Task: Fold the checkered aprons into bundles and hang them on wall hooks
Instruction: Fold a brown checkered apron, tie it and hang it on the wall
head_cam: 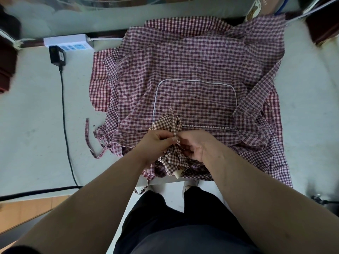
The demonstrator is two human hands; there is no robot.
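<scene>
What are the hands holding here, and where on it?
The left hand and right hand both pinch the bunched brown-and-white checkered apron at its gathered middle.

No writing can be read anywhere. The white power strip (67, 42) at the far left bears blue markings. The carton (254, 8) at the far right carries a printed label, perhaps with lettering, too blurred to read.

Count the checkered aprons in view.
3: a brown apron gripped by the left hand and right hand, a pocketed apron spread on the table, a redder apron poking out beneath its left side. More may be hidden underneath.
</scene>
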